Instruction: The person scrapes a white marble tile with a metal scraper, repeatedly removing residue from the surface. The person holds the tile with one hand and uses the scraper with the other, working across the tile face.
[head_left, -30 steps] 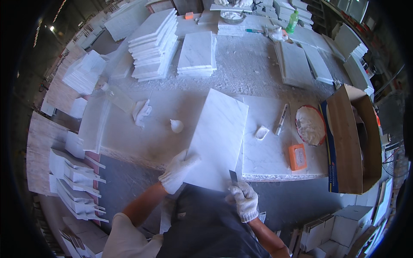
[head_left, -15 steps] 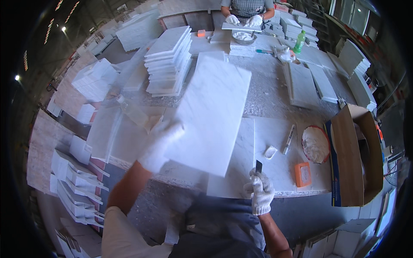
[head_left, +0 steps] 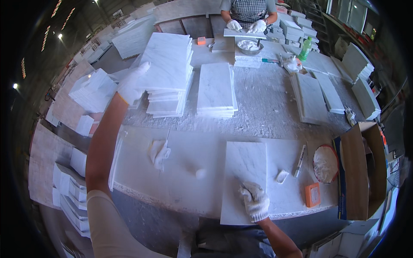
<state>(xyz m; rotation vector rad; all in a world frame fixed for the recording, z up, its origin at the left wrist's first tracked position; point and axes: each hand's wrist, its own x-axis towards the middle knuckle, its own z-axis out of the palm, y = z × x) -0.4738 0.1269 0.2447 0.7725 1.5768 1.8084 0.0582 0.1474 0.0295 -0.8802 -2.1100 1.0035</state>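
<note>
My gloved left hand (head_left: 132, 81) is closed on the left edge of a white marble tile (head_left: 165, 60), which lies over a tall stack of tiles (head_left: 170, 107) at the back left. Below it to the right, my gloved right hand (head_left: 256, 203) is closed and rests over another grey-veined marble slab (head_left: 245, 159) near the table's front edge. Between its fingers is a small dark-bladed scraper, now mostly hidden by the glove. A shorter tile stack (head_left: 215, 88) stands right of the tall one.
Right of the slab lie a marker pen (head_left: 300, 161), a white-smeared small piece (head_left: 282, 176), an orange block (head_left: 312, 195), a bowl of white paste (head_left: 325, 163) and a cardboard box (head_left: 361, 172). A crumpled cloth (head_left: 159, 152) lies left. Across the table a co-worker's gloved hands (head_left: 257, 26) handle a strip.
My left hand has carried the tile from above the near table, away and leftward, onto the tall stack. My right hand has moved over the slab, its scraper blade no longer plainly in view.
</note>
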